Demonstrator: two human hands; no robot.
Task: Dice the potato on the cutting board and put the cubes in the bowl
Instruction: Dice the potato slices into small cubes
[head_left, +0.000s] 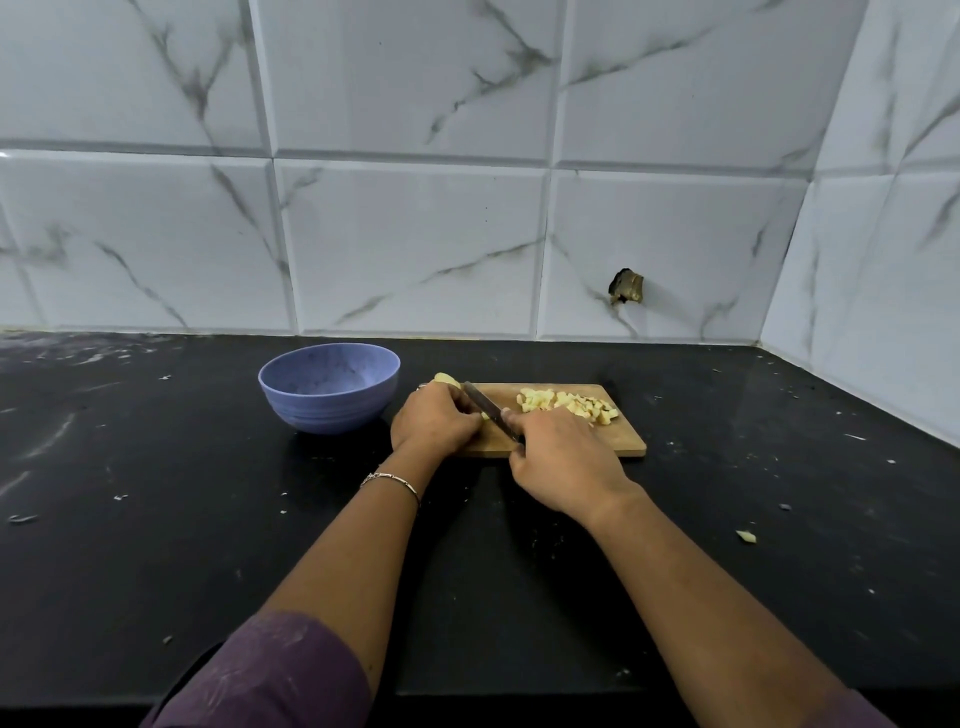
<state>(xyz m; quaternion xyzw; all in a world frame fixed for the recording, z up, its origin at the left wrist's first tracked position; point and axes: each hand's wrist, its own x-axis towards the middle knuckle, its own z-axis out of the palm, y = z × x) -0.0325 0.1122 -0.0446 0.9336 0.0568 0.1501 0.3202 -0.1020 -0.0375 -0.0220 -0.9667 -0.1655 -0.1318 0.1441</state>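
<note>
On the rectangular wooden cutting board, the left hand curls its fingers over the pale potato; the right hand grips a knife. Cubes lie heaped at the board's right end (the round, matte blue bowl stands on the glossy black tabletop).

black countertop: lower frame, flecked with pale scraps; marble-veined wall tiles: upper frame; broken hole: right-centre tile

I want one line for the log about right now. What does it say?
stage: dicing | left hand holds potato | right hand grips knife | cubes on cutting board | bowl shows no cubes
</note>
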